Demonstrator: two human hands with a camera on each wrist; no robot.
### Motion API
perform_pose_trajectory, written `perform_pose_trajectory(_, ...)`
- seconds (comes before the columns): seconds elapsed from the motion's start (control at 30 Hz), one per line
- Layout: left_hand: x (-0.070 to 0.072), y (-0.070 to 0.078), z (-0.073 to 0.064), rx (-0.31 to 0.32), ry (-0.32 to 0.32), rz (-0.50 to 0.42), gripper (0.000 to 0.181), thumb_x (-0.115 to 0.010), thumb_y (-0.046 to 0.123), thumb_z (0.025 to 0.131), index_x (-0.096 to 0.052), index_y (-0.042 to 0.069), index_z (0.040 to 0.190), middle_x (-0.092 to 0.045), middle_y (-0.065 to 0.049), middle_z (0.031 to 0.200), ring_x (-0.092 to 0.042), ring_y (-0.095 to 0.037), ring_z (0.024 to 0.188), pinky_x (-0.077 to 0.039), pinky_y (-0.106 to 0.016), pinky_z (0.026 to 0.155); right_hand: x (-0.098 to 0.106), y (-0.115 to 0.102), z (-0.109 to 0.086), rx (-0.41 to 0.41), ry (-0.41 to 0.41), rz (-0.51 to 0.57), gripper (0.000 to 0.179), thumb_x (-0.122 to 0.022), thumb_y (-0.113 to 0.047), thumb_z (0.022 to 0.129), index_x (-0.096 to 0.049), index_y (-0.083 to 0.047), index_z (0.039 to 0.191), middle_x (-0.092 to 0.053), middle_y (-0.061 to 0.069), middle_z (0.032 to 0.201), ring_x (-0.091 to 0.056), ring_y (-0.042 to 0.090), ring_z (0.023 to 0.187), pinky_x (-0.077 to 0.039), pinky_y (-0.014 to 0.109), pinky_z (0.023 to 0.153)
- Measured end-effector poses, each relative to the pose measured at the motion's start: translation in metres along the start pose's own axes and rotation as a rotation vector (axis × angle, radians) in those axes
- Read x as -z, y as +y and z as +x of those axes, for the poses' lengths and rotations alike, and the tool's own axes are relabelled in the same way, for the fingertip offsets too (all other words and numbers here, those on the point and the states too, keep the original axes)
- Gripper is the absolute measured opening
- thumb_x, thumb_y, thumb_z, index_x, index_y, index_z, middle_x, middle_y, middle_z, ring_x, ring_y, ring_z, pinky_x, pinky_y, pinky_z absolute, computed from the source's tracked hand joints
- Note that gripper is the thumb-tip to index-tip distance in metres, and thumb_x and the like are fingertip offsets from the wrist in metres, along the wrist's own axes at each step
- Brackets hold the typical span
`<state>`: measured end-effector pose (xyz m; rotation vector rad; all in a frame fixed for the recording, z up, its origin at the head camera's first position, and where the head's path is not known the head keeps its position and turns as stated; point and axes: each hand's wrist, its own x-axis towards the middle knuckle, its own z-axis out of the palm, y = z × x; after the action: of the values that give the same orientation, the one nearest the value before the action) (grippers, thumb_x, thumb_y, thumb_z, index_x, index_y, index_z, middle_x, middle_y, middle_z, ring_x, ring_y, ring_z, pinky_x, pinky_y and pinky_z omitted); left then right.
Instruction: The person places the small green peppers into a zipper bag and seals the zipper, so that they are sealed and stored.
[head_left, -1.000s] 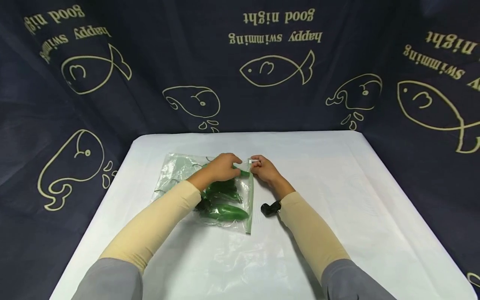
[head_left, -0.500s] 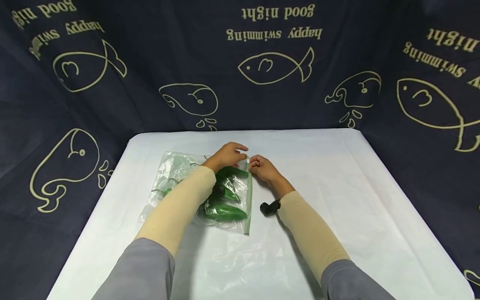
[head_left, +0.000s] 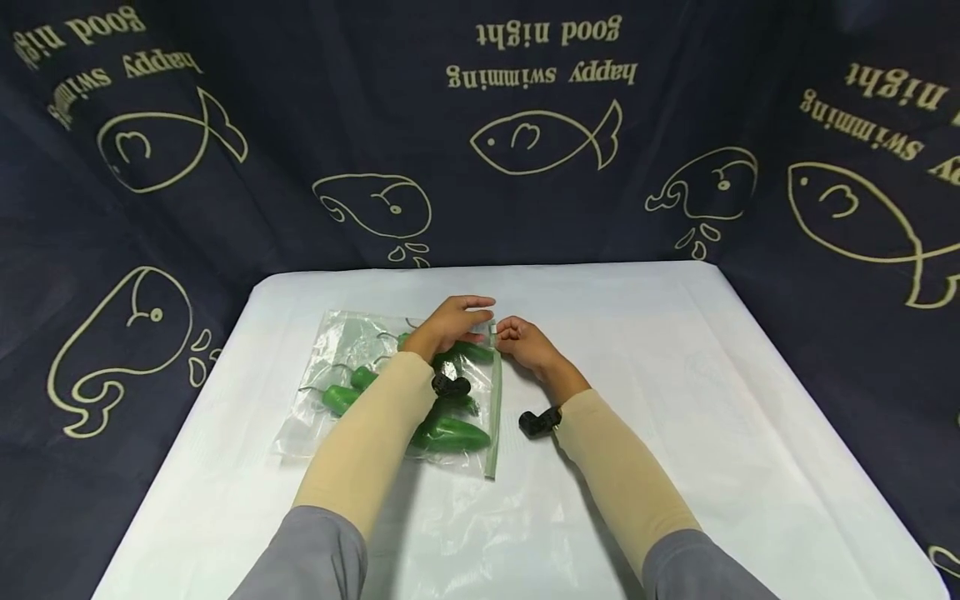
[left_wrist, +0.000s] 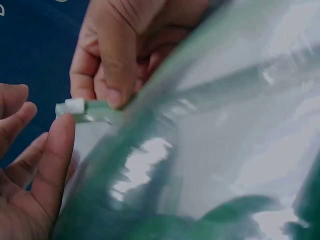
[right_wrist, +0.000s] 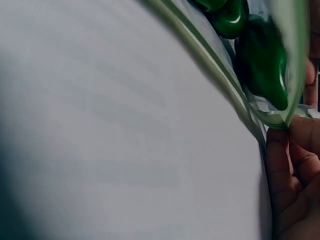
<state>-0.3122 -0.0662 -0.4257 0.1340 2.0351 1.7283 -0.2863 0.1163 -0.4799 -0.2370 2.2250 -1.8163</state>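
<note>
A clear zip bag [head_left: 309,429] with a green zip strip [head_left: 492,425] lies on the table with several green peppers [head_left: 450,435] inside. My right hand [head_left: 522,340] pinches the strip near its far corner, thumb against the curled fingers, as the right wrist view shows. At that corner sits a small white slider [left_wrist: 75,105]. My left hand [head_left: 450,323] is over the bag's far right part, fingers spread. In the left wrist view, its thumb [left_wrist: 61,135] is right at the slider, the other fingers apart from it. The zip bends open into a gap in the right wrist view.
A white cloth covers the table [head_left: 637,467]. Dark curtains [head_left: 555,217] printed with fish and whales hang behind and at the sides. A black wrist camera [head_left: 450,386] is on my left wrist, another black camera [head_left: 538,422] on my right.
My left hand has shifted slightly right and away from me, its forearm swinging right and uncovering peppers on the left. Its fingers have spread beside the slider. My right hand keeps its pinch.
</note>
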Motion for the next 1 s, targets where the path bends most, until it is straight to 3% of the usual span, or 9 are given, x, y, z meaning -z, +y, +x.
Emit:
perform_pose_trajectory(0.37, 0.0, -0.015, 0.0, -0.037, 0.004, 0.076, 0.042, -0.059, 0.009, 0.099, -0.055, 0.001, 0.141, -0.049, -0.016, 0.144, -0.055, -0.03, 0.121, -0.058, -0.035, 0.086, -0.004, 0.004, 0.001, 0.006, 0.028, -0.013, 0.016, -0.061, 0.002, 0.094, -0.056, -0.001, 0.109, -0.06, 0.003, 0.089, -0.054, 0.015, 0.082, -0.046, 0.025, 0.073)
perform_pose_trajectory(0.63, -0.002, -0.017, -0.003, -0.028, 0.03, 0.01, 0.038, -0.059, 0.007, 0.099, -0.057, -0.003, 0.136, -0.051, -0.017, 0.14, -0.06, -0.03, 0.112, -0.056, -0.033, 0.088, -0.004, 0.006, 0.0, -0.001, 0.047, 0.005, 0.015, -0.061, 0.002, 0.094, -0.057, -0.001, 0.108, -0.057, 0.002, 0.085, -0.052, 0.015, 0.079, -0.045, 0.024, 0.07)
perform_pose_trajectory(1.0, -0.004, -0.021, -0.001, -0.01, 0.105, 0.088, 0.021, -0.064, 0.006, 0.096, -0.069, -0.002, 0.114, -0.061, -0.016, 0.118, -0.066, -0.019, 0.09, -0.057, -0.028, 0.082, -0.003, 0.006, 0.0, 0.015, 0.036, 0.002, 0.017, -0.061, 0.004, 0.093, -0.057, 0.001, 0.109, -0.058, 0.002, 0.086, -0.053, 0.013, 0.079, -0.045, 0.022, 0.07)
